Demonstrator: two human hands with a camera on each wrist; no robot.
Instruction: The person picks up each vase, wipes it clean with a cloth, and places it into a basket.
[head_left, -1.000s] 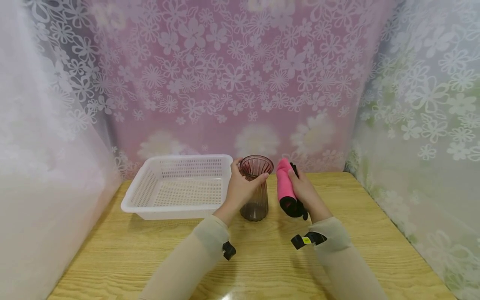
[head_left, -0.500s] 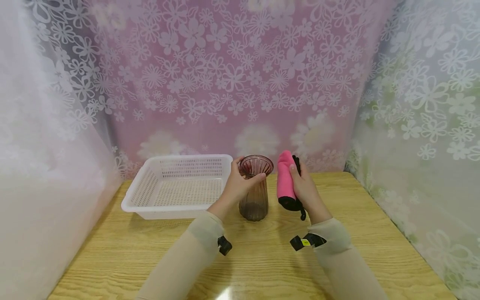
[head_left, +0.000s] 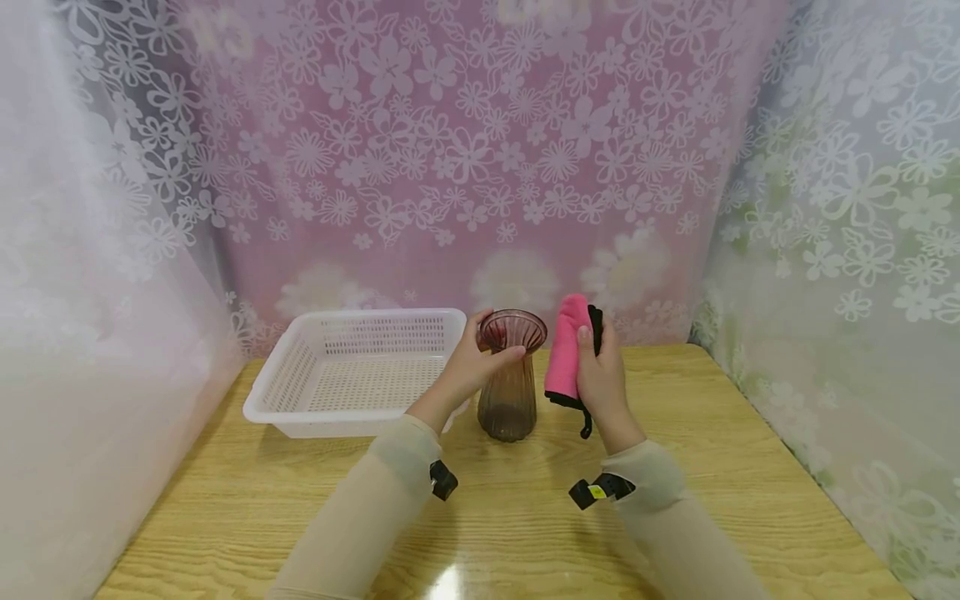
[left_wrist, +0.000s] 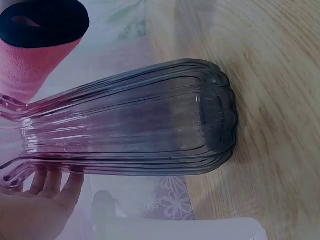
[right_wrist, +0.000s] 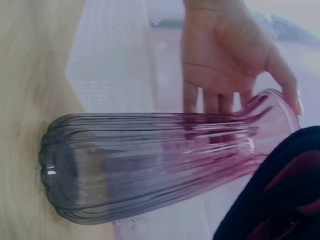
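A ribbed glass vase [head_left: 508, 404], pink at its flared rim and smoky grey toward the base, stands upright on the wooden table. My left hand [head_left: 465, 372] holds it just below the rim, thumb across the front and fingers around the far left side; those fingers show beside the neck in the left wrist view. To the right of the vase, my right hand [head_left: 604, 385] grips a rolled pink cloth [head_left: 564, 358] with black edging and a dangling black loop. The cloth is raised above the table, close to the vase but apart from it in the head view. Its dark rolled end [right_wrist: 280, 195] fills the right wrist view's lower corner.
A white perforated plastic basket [head_left: 356, 425] sits left of the vase, close to my left hand. Behind the table [head_left: 525, 533] hangs a pink floral curtain [head_left: 465, 167], and pale floral sheets [head_left: 847, 250] close off both sides.
My right hand has lifted the rolled cloth a little and brought it left, nearer the vase. My left forearm has shifted slightly left while the hand stays on the vase, which has barely moved.
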